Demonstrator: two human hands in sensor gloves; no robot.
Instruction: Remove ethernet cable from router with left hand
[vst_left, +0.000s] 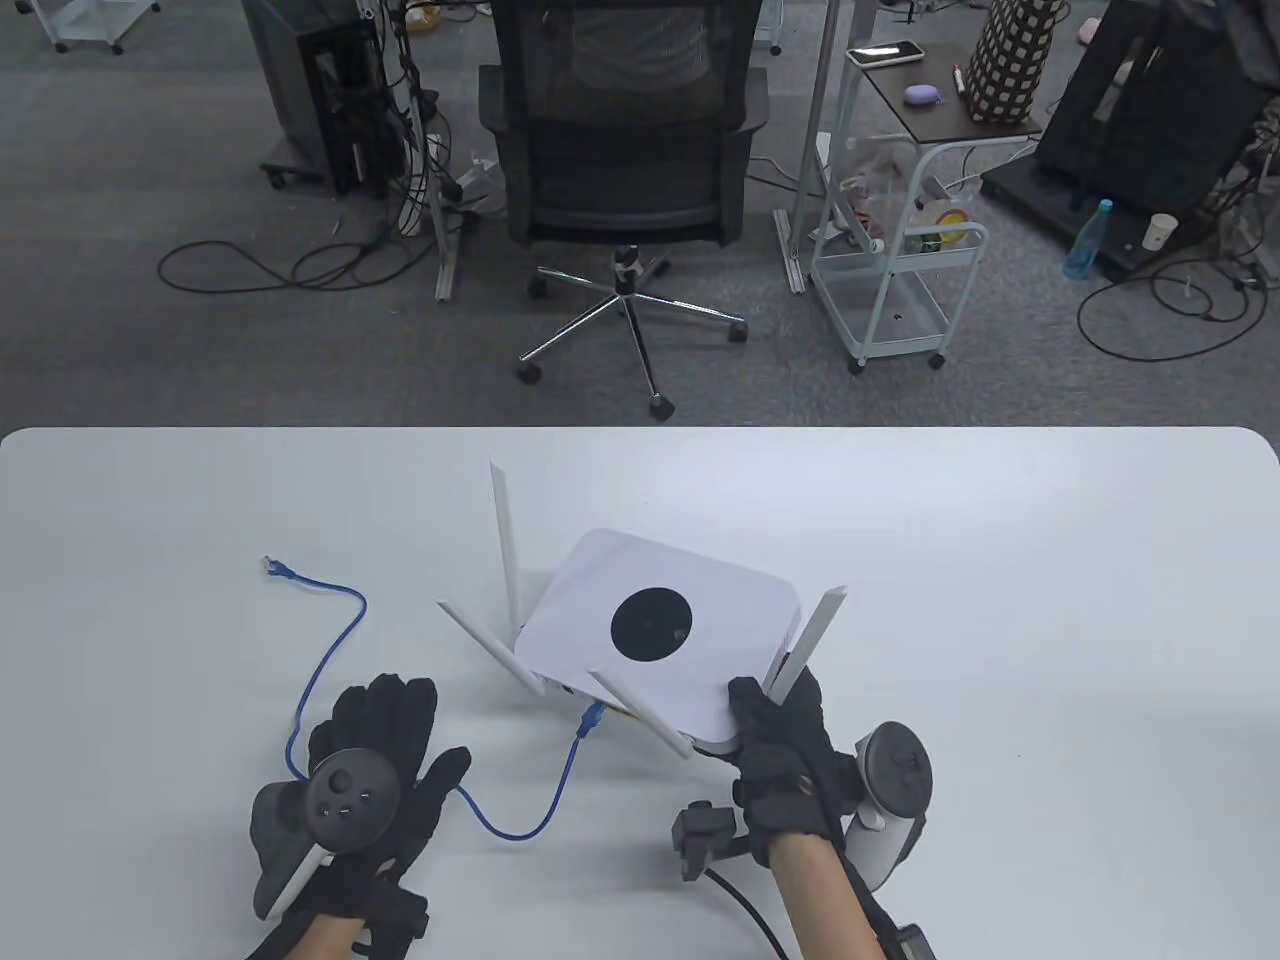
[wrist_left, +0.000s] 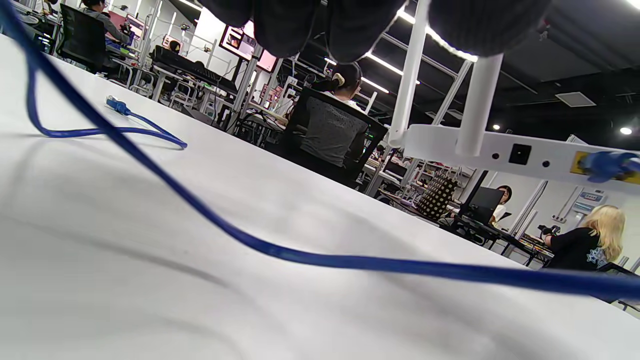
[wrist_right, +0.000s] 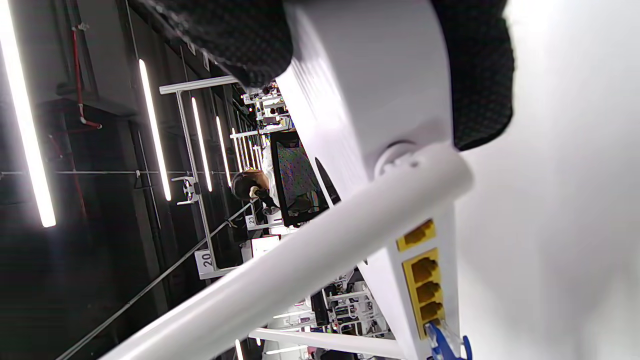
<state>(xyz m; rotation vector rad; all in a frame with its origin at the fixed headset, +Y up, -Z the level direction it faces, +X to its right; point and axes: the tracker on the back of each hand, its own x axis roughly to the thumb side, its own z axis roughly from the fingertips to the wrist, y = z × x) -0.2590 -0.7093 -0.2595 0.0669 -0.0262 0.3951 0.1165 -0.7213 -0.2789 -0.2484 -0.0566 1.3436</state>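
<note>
The white router (vst_left: 660, 630) with a black disc on top lies mid-table, its near edge raised. My right hand (vst_left: 770, 715) grips its near right corner, thumb on top; in the right wrist view my fingers (wrist_right: 480, 75) clasp the router (wrist_right: 370, 75). The blue ethernet cable (vst_left: 520, 825) is plugged by its plug (vst_left: 592, 718) into the router's rear, which also shows in the left wrist view (wrist_left: 605, 165) and the right wrist view (wrist_right: 442, 345). My left hand (vst_left: 425, 725) lies palm down, fingers spread, over the cable's slack, left of the plug. It grips nothing.
The cable's free end (vst_left: 275, 568) lies on the table at the far left. Several white antennas (vst_left: 505, 540) stick out around the router, one (vst_left: 640, 715) just right of the plug. Yellow ports (wrist_right: 425, 285) line the rear. An office chair (vst_left: 625, 130) stands beyond the table's far edge.
</note>
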